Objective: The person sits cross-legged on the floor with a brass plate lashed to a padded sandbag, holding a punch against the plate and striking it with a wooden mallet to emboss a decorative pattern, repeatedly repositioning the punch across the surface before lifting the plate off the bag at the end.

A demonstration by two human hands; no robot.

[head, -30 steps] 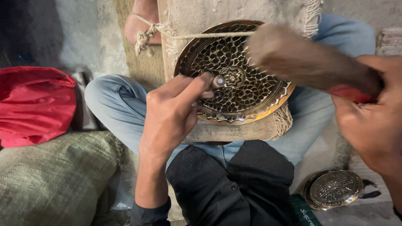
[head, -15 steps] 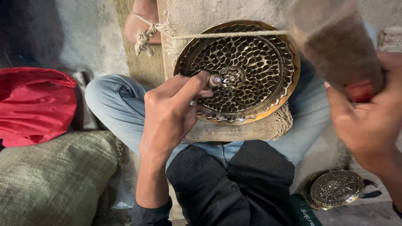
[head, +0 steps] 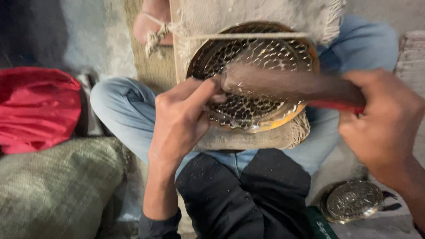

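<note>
Brass plate (head: pixel 261 66), round and pierced with many small holes, lay on a wooden board (head: pixel 248 139) covered with rough cloth (head: pixel 248 15), and the board leaned on my crossed legs so that the plate faced up to me. A thin string (head: pixel 265 35) ran across the upper part of the plate, I think to keep it from sliding down the slope. My left hand (head: pixel 179 121) rested on the near left side of the plate, and its fingers (head: pixel 199 90) were closed narrow around a small metal punch; I could see almost nothing of the punch, because the mallet covered its head. I held it low and close to the plate so that the tip stayed on one spot. My right hand (head: pixel 383 126) was wrapped firmly around the red handle of a wooden mallet (head: pixel 283 84), whose blurred head was at the top of the punch. Beside my left knee lay a red bag (head: pixel 37 108) and a grey-green sack (head: pixel 57 186), both apart from the work. A second small round plate (head: pixel 352 201) lay on the floor near my right side.
</note>
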